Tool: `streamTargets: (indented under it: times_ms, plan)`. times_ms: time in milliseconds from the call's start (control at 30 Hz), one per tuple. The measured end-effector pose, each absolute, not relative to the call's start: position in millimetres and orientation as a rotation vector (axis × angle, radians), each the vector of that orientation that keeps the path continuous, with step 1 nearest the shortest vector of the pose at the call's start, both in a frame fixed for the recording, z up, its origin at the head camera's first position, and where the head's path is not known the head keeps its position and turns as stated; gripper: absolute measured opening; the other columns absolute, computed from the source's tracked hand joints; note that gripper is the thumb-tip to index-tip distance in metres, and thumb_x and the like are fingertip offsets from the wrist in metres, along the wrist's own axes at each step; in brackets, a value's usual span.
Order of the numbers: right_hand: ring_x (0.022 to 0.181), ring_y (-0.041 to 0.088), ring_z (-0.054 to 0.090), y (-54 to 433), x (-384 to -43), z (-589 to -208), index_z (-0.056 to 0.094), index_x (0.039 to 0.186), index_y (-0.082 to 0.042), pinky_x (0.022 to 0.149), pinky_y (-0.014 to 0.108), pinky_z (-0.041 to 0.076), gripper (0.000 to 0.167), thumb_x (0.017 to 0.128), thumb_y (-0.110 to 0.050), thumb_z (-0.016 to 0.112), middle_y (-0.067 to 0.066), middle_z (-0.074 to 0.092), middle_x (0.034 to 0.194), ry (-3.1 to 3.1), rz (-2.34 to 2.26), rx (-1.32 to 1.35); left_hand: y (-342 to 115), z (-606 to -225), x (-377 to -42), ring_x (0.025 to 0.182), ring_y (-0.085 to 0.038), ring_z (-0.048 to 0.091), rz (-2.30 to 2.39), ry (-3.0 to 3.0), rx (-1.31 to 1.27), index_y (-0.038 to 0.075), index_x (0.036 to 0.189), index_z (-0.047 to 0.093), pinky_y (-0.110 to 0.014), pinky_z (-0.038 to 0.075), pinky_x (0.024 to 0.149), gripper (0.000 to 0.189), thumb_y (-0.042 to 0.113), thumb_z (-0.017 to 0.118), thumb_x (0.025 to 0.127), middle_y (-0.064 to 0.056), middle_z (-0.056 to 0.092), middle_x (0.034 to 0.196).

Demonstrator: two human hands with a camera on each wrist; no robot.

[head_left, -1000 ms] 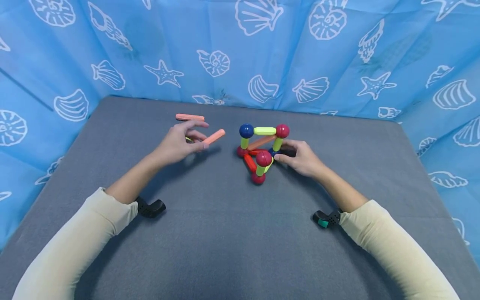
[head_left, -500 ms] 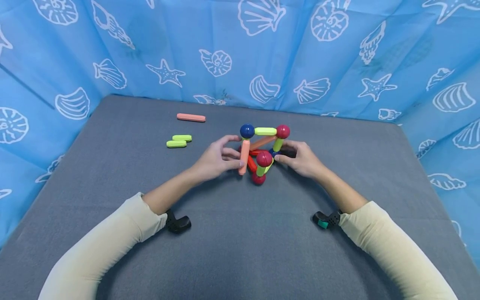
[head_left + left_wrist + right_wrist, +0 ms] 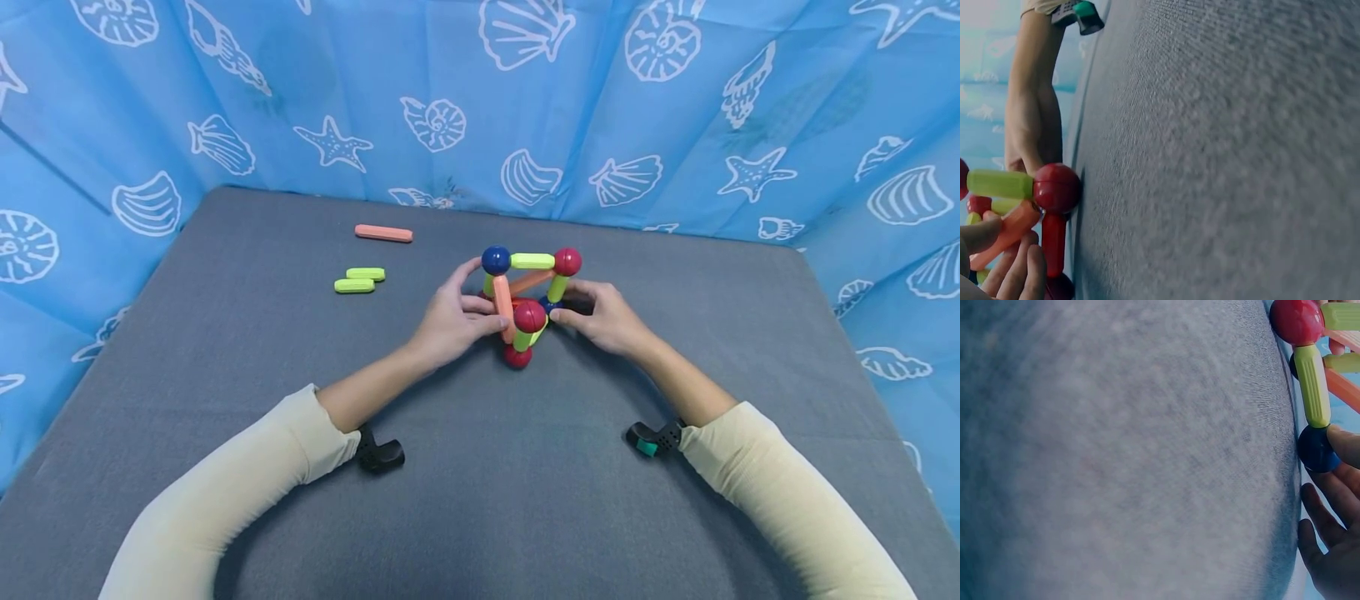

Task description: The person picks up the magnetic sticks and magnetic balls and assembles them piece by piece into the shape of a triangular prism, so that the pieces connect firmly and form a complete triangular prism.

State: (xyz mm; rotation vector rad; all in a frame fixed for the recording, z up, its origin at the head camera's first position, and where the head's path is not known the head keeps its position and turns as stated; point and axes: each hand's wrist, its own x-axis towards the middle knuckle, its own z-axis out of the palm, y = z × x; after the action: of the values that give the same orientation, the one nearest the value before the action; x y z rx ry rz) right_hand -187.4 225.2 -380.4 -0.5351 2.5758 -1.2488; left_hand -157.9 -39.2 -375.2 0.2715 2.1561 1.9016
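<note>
A frame of magnetic rods and balls stands mid-table, with a blue ball [image 3: 496, 261] and a red ball [image 3: 567, 262] on top joined by a yellow-green rod [image 3: 532, 261]. My left hand [image 3: 453, 321] pinches an orange rod [image 3: 503, 304] between thumb and fingers. That rod slants from the upper blue ball down toward the front lower red ball [image 3: 1057, 189]. My right hand [image 3: 603, 317] grips a lower blue ball [image 3: 1317, 449] with thumb and fingers at the frame's right corner. Red rods [image 3: 1054, 245] lie along the base, partly hidden by the left hand.
Two short yellow-green rods [image 3: 354, 286] lie side by side at the left of the grey table [image 3: 510, 500]. Behind them lies another orange rod [image 3: 384, 233]. A blue shell-print curtain [image 3: 480, 108] hangs along the table's back edge.
My left hand has carried the orange rod rightward from beside the yellow-green rods to the frame, turning it to slant downward. The right hand has stayed on the lower blue ball.
</note>
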Motion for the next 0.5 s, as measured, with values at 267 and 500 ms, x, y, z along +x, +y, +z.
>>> streamTargets:
  times_ms: [267, 500]
  plan:
    - [0.124, 0.037, 0.055, 224.5, -185.7, -378.8, 0.056, 0.132, 0.004, 0.106, 0.055, 0.039, 0.044, 0.095, -0.016, 0.069, 0.022, 0.061, 0.129, 2.583, -1.222, -0.519, -34.8, -377.3, -156.6, 0.090, -0.019, 0.072, 1.875, 2.180, 0.239, 0.013, 0.157, 0.022, -0.034, 0.056, 0.087, 0.087, 0.009, 0.076, 0.089, -0.008, 0.073, 0.096]
    - [0.125, 0.037, 0.055, 223.6, -184.0, -378.6, 0.056, 0.132, 0.003, 0.106, 0.055, 0.039, 0.045, 0.095, -0.017, 0.069, 0.021, 0.061, 0.130, 2.597, -1.203, -0.515, -38.3, -375.7, -156.5, 0.090, -0.019, 0.071, 1.844, 2.211, 0.291, 0.013, 0.156, 0.024, -0.034, 0.056, 0.086, 0.086, 0.010, 0.076, 0.088, -0.009, 0.072, 0.098]
